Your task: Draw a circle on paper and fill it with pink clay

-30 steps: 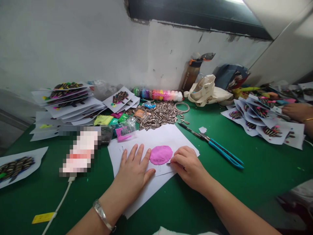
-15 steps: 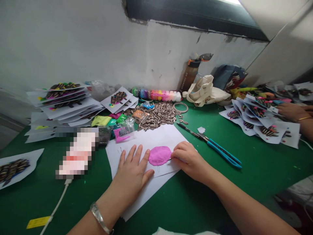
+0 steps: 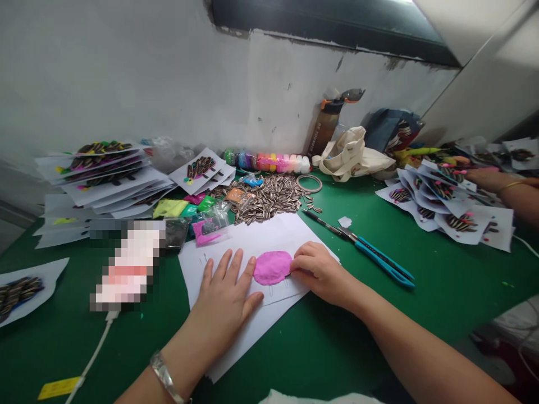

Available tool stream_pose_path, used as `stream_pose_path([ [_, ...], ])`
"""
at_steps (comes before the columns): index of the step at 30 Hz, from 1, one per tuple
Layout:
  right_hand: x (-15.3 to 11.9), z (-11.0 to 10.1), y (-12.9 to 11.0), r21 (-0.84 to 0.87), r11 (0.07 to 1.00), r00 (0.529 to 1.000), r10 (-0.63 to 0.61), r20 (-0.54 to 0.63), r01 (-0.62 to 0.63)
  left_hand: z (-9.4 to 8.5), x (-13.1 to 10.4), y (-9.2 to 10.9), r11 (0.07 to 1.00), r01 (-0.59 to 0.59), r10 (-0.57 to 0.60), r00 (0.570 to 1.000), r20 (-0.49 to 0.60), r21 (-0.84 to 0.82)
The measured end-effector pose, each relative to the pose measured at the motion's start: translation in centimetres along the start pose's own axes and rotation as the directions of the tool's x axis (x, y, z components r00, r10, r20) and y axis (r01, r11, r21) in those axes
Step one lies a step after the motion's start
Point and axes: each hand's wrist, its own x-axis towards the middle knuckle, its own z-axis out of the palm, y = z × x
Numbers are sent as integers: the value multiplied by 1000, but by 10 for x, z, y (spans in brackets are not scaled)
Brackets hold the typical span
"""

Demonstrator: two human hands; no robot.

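Observation:
A flattened oval of pink clay (image 3: 273,268) lies on a white sheet of paper (image 3: 248,238), above small loops drawn in pencil. My left hand (image 3: 225,292) rests flat on the paper with spread fingers, its index fingertip at the clay's left edge. At the clay's right edge, my right hand (image 3: 318,268) is closed in a pinch. A small dark tip (image 3: 288,275) shows under its fingers, seemingly a sunflower seed, mostly hidden by them. Behind the paper is a pile of striped sunflower seeds (image 3: 272,196).
Right of the paper lie a pen (image 3: 322,220) and a blue cutter (image 3: 385,261). Bagged clay (image 3: 174,207), a blurred-out device (image 3: 130,264) and stacked seed pictures (image 3: 113,188) stand left. A bottle (image 3: 326,126) and cloth bag (image 3: 351,154) are behind. Another person's hand (image 3: 488,178) is far right.
The view has shifted slightly, so most things sit a little further left. My hands keep nearly the same places at the clay. The other person's hand has moved a little left and up.

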Motion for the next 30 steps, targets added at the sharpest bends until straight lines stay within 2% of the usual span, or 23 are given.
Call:
stream_pose_path([
  [14, -2, -2, 5, 46, 999, 1000, 1, -25, 0, -1, 0, 0, 1000, 0, 0, 1000, -2, 5],
  [19, -1, 4, -5, 124, 990, 990, 83, -111, -69, -1, 0, 1, 1000, -2, 1, 1000, 4, 7],
  [24, 1, 14, -11, 32, 995, 985, 98, -141, -94, -2, 0, 0, 1000, -2, 2, 1000, 13, 4],
  [28, 2, 14, -12, 80, 990, 977, 132, -170, -120, -4, 0, 0, 1000, -4, 4, 1000, 11, -13],
  [30, 3, 13, -13, 50, 992, 980, 121, -156, -115, -5, -1, 0, 1000, -5, 5, 1000, 12, -17],
])
